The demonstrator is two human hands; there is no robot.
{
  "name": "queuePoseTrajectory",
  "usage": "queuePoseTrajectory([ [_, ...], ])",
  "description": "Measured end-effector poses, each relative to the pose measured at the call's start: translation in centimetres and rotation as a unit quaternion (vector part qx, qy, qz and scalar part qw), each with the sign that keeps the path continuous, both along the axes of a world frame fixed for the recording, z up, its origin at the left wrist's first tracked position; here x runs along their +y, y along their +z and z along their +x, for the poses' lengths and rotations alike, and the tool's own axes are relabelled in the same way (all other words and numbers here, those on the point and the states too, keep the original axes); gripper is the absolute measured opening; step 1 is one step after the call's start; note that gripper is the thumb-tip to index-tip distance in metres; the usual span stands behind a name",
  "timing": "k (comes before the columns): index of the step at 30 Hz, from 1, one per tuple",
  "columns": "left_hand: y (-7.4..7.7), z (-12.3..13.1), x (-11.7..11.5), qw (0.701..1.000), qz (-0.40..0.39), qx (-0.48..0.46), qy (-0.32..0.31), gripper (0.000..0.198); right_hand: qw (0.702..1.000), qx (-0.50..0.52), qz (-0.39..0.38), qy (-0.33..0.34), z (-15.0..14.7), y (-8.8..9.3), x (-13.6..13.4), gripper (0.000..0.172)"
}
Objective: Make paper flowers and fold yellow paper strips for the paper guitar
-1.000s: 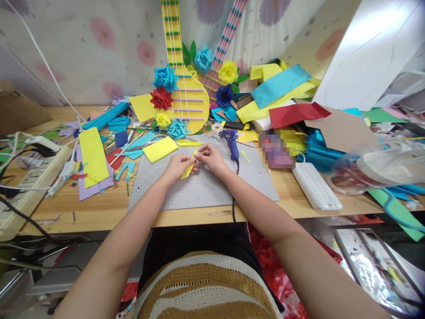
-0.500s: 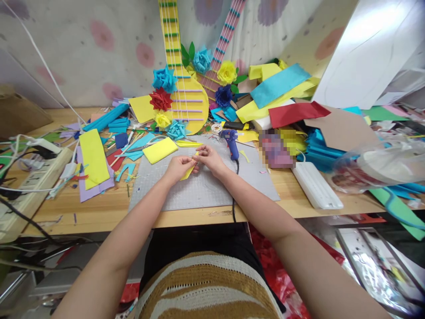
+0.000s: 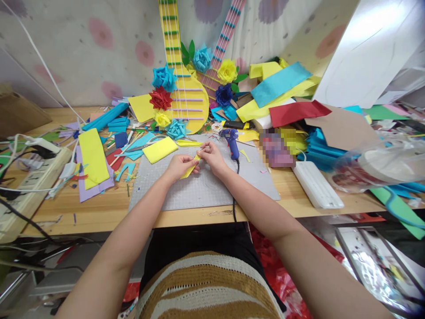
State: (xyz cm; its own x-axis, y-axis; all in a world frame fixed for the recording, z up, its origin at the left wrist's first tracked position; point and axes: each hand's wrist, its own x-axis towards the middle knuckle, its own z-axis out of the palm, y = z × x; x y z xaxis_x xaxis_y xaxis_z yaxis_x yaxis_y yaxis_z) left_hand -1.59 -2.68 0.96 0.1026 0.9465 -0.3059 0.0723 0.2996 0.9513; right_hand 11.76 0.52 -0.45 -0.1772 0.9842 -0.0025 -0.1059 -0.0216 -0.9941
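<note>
Over the grey cutting mat [image 3: 172, 190], my left hand [image 3: 182, 167] pinches a small yellow paper piece [image 3: 189, 171], whose lower end sticks out beneath its fingers. My right hand [image 3: 210, 158] is closed on the upper end of the same piece, and its fingertips meet those of my left hand. A folded yellow paper stack [image 3: 160, 149] lies on the mat to the left. The blue glue gun [image 3: 232, 144] stands at the right of my right hand, its black cord running to the table's front edge.
Paper-flower guitars, one yellow [image 3: 191, 99] and one pink [image 3: 223, 40], lean at the back. Scissors [image 3: 141, 148] and paper scraps lie left. Coloured sheets [image 3: 280, 84] pile up right, behind a white box-shaped device [image 3: 317, 186]. A power strip [image 3: 36, 186] sits far left.
The fingers of my right hand have shifted slightly up the yellow piece, and more of its upper part shows between my hands.
</note>
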Motion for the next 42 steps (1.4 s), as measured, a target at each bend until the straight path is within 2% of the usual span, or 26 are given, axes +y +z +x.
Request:
queuePoseTrajectory([
  [3,0.1,0.0,0.0,1.000,-0.001,-0.006,0.004,0.035,1.000,0.002,0.013,-0.002,0.1,-0.1,0.2,0.026],
  [8,-0.1,-0.2,-0.3,1.000,0.005,-0.007,0.009,0.034,0.998,0.014,-0.008,-0.066,1.1,0.1,0.7,0.024],
  [12,-0.4,-0.3,-0.3,1.000,0.023,0.000,0.002,0.036,0.998,0.004,-0.027,0.054,1.0,0.5,0.0,0.035],
  [14,-0.5,-0.3,-0.3,1.000,0.028,-0.001,-0.002,0.038,0.997,-0.002,-0.015,0.080,0.7,0.5,-0.3,0.039],
  [21,-0.7,-0.8,-0.1,0.998,0.062,0.009,-0.025,0.044,0.998,-0.028,0.003,0.047,0.8,0.1,0.0,0.030],
  [27,-0.8,-0.6,-0.1,0.998,0.063,-0.006,0.017,0.046,0.998,-0.027,-0.009,0.050,0.6,0.5,-0.3,0.026],
  [31,-0.6,-0.3,-0.1,0.998,0.053,-0.003,0.025,0.040,0.999,-0.003,-0.033,0.024,0.5,0.1,-0.1,0.028],
  [37,0.1,-0.8,-0.3,0.999,0.037,0.030,0.023,0.023,0.994,0.045,-0.056,-0.087,1.4,-0.4,1.1,0.037],
  [42,0.0,-2.0,-0.3,0.996,0.041,0.076,0.022,0.024,0.990,0.032,-0.065,-0.125,1.6,-0.4,1.4,0.038],
])
